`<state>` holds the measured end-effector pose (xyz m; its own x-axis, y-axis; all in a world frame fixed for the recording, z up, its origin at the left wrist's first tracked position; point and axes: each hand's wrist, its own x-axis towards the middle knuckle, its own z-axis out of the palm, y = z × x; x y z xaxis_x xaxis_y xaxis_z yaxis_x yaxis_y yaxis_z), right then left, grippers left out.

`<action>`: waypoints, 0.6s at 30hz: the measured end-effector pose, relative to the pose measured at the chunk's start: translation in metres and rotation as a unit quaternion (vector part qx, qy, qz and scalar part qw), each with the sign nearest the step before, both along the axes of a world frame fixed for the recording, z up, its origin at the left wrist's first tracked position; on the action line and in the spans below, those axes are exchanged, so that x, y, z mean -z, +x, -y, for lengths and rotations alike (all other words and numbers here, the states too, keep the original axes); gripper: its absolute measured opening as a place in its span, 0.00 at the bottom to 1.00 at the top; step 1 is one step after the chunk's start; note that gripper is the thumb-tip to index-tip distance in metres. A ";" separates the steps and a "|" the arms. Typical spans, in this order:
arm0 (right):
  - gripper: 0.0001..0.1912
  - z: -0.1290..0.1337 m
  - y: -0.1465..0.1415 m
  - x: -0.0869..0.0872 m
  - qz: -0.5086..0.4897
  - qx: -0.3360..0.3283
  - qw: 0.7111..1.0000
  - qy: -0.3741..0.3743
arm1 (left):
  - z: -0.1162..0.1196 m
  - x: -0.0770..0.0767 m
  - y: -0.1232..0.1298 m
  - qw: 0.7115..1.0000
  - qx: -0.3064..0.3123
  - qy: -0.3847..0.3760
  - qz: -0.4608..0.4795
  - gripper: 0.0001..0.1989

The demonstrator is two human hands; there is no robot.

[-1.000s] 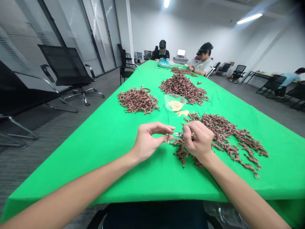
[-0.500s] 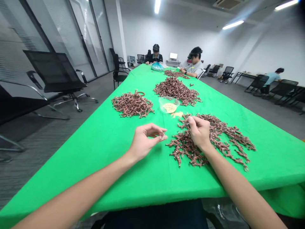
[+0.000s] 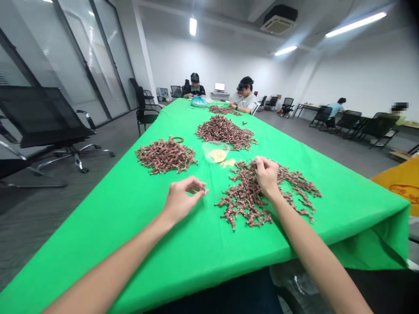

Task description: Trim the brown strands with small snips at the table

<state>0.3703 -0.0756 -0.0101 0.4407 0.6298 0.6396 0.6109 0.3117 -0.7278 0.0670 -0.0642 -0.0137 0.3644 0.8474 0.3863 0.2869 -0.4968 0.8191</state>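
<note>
My left hand [image 3: 185, 195] hovers over the green cloth, thumb and fingers pinching a small brown figure, mostly covered by the fingertips. Above the near right pile of small brown figures [image 3: 242, 205] is my right hand [image 3: 267, 172], its fingers closed in a pinch. A thin, darkish tip pokes out of that pinch, too small to name. Beyond the hands stands a clear plastic bowl [image 3: 207, 153] holding pale yellow bits [image 3: 218, 155]. More yellow bits [image 3: 229, 162] lie spilled on the cloth beside it.
Two other piles of brown figures, one at left [image 3: 165, 156] and one farther back [image 3: 225, 133], lie on the green tablecloth [image 3: 183, 253]. A brown ring [image 3: 178, 140] touches the left pile. Two people work at the far end near a blue bag [image 3: 199, 102]. Office chairs [image 3: 49, 113] stand at left.
The view has turned to the right, bringing a yellow bag and another person into sight. My left hand stays pinched; my right hand has shifted slightly over the pile, still closed.
</note>
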 end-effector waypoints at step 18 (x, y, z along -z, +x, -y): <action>0.29 -0.008 0.034 0.007 -0.046 0.123 0.990 -0.047 | -0.042 0.007 -0.029 0.973 -0.135 0.081 -0.170 0.08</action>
